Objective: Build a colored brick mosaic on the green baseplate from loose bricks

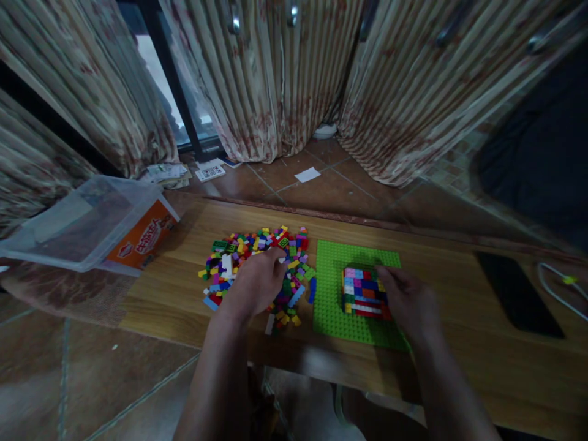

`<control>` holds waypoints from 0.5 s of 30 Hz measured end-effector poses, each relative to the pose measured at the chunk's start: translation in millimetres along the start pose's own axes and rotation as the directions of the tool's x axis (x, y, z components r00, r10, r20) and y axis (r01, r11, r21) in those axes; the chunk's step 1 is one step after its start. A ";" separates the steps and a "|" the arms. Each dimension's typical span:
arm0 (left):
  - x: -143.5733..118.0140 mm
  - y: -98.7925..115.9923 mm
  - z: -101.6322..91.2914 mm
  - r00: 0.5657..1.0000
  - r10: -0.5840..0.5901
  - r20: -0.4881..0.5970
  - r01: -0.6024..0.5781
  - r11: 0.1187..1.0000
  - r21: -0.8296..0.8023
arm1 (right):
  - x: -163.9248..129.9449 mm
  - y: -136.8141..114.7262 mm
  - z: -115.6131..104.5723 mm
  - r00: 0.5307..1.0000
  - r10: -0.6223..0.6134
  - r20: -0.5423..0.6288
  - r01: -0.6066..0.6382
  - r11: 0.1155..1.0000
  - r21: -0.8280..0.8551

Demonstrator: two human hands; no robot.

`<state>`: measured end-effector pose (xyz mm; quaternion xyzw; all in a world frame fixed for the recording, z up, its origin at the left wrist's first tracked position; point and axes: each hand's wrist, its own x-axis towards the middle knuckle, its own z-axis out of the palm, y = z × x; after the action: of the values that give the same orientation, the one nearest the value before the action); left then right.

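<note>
Left hand [257,283] curled, fingertips down in the loose brick pile [260,269] on the counter [174,288]; grasp unclear. Right hand [408,300] cupped against the brick block [364,293] on the green baseplate [335,306]. Risk: raking scatters bricks off the counter's edge; pressure could shift the baseplate.

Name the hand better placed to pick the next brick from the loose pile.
Probably the left hand: it already rests on the loose brick pile. The right hand sits against the stacked brick block on the green baseplate, farther from the pile.

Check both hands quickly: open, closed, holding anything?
Left hand: curled down over the loose brick pile; whether it grips a brick cannot be told.
Right hand: resting against the brick block on the green baseplate; grip unclear.
</note>
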<state>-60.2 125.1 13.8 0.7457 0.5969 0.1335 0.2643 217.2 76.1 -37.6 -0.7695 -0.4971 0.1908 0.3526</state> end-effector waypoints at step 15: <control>2.0 -1.6 3.2 1.000 0.015 -0.007 -0.015 1.000 -0.018 | -2.2 -7.6 4.5 1.000 0.002 -0.021 -0.001 1.000 0.015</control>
<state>-59.4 126.6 10.0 0.7473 0.5910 0.1432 0.2680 208.5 77.6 -35.2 -0.7693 -0.4913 0.1864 0.3633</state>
